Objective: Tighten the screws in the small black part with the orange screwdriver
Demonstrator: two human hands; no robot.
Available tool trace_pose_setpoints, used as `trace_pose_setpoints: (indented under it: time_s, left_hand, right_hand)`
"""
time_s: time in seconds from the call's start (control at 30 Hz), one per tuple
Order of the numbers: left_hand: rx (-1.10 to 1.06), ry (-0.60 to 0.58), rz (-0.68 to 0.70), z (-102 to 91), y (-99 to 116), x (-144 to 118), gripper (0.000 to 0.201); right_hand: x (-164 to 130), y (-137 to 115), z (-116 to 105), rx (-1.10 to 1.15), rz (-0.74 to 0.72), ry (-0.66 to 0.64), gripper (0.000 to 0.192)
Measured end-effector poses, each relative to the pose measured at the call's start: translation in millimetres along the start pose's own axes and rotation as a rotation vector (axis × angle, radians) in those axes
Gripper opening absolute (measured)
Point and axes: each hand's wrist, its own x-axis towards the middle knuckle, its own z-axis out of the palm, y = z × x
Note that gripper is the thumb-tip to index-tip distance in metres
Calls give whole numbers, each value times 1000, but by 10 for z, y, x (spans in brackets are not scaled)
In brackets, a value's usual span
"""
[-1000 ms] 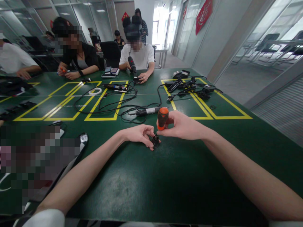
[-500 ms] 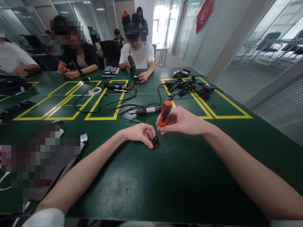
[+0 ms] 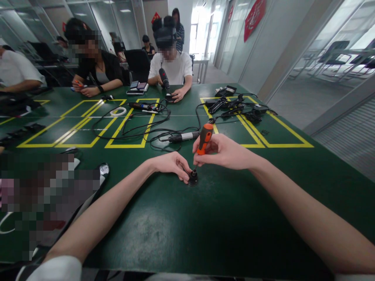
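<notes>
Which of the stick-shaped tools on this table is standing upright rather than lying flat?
The orange-handled screwdriver in the right hand, tip down on the small black part; the silver-and-black tool behind lies flat.

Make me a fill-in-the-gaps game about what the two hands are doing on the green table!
1. The right hand grips a screwdriver whose handle is black and ____.
2. The left hand steadies a small ____ round part on the table.
3. The screwdriver's tip points ____ into that part.
4. The lines painted on the table are ____.

Missing words: orange; black; down; yellow
</notes>
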Motion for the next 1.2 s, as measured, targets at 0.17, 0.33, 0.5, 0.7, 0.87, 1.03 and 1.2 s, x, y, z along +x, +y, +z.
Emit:
trace_pose_setpoints:
  time_s: [0.17,0.33,0.5,0.7,0.87,1.03,1.2]
  left_hand:
    - [56,-3,34,15,43,-18,47]
    - [73,3,49,62,105,-31,63]
    - [281,100,78,217,116,5,64]
    - [307,131,140,202,56,32,54]
    - [209,74,115,68,76,-18,51]
    - [218,130,143,91,61,-5,57]
    - [197,152,134,77,10,36,55]
  right_hand:
    - [5,11,-5,-11,-36,-12,20]
    - [-4,4,-49,-97,-75,-10,14]
    - [-26,-30,-105,-156,-56,33,19]
    - [-41,-54,-138,-83,-17,55,34]
    - [-40,-47,-125,-23,-10,21,34]
    - [-27,-44,-75,-45,-56,-14,17]
    - [-38,-77,-21,-211,-73,51,11]
